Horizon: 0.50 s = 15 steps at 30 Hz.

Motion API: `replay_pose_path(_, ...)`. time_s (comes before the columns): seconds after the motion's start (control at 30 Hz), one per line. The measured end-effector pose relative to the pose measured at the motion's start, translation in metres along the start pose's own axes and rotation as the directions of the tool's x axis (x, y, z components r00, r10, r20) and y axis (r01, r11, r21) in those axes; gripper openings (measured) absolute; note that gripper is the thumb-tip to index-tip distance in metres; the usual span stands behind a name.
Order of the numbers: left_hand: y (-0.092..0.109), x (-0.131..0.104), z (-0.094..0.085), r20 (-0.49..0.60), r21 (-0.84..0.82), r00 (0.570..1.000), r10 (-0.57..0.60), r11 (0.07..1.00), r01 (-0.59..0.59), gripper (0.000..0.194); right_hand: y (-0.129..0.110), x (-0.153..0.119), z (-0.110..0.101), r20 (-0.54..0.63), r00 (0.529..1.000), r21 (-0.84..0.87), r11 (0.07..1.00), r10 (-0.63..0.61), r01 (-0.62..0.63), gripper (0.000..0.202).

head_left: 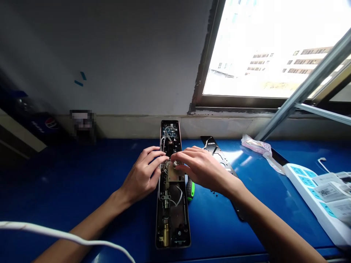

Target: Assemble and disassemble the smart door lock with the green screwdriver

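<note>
Clock: centre on the open housing (pixel 179 219), 12 = wall. It lies on the blue table (pixel 82 201) straight ahead of us, cavity up, far end close to the wall. Lying flat, it's probably stable enough to leave both our hands free for the internals.

Our left hand (pixel 145 168) comes in from 10: fingers spread and loosely bent, tips over the rim beside the metal plate (pixel 175 175). Can't tell whether it grips anything; we'd guess it's steadying that side. Our right hand (pixel 201 166) comes in from 2, fingers and thumb bent together at the plate's far edge, by a small pale part. Looks like a pinch, but fingers hide the contact, so can't confirm a grasp.

Housing's long axis runs 12–6, near enough straight away from us. Circuit board (pixel 170 132) sits at the 12 end, brass cylinder (pixel 166 235) at the 6 end.

Black panel (pixel 212 148) lies apart on the 2–4 side, long axis 11–5, likely parked there to keep the cavity accessible. Green-and-black handle (pixel 190 188) is just beside the housing at 3, presumably for quick reach. Small dark bits (pixel 215 193), maybe screws, sit farther out at 3, seemingly grouped to avoid losing them.
</note>
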<state>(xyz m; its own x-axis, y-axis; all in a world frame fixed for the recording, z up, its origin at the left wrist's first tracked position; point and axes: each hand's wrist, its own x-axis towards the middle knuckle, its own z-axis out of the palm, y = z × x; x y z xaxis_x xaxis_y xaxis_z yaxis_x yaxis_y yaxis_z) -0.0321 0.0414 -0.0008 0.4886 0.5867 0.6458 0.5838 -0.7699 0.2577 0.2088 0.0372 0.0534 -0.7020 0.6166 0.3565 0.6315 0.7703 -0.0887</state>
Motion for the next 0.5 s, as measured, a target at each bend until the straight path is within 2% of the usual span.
replay_pose_path(0.13, -0.004, -0.003, -0.004, -0.003, 0.003, 1.0, -0.009, 1.0, 0.009, 0.039, -0.005, 0.012, 0.006, 0.048, 0.998, -0.006, 0.999, -0.031, 0.032, 0.022)
replay_pose_path(0.27, -0.005, -0.005, -0.006, -0.014, 0.016, 1.0, -0.002, 1.0, 0.002, 0.034, -0.005, 0.015, 0.009, 0.086, 0.996, 0.012, 0.999, -0.03, 0.029, 0.021)
replay_pose_path(0.5, 0.002, -0.005, -0.004, 0.005, 0.012, 1.0, 0.024, 1.0, -0.024, 0.03, 0.001, 0.014, 0.013, 0.064, 0.998, 0.087, 0.996, -0.006, 0.001, 0.021)
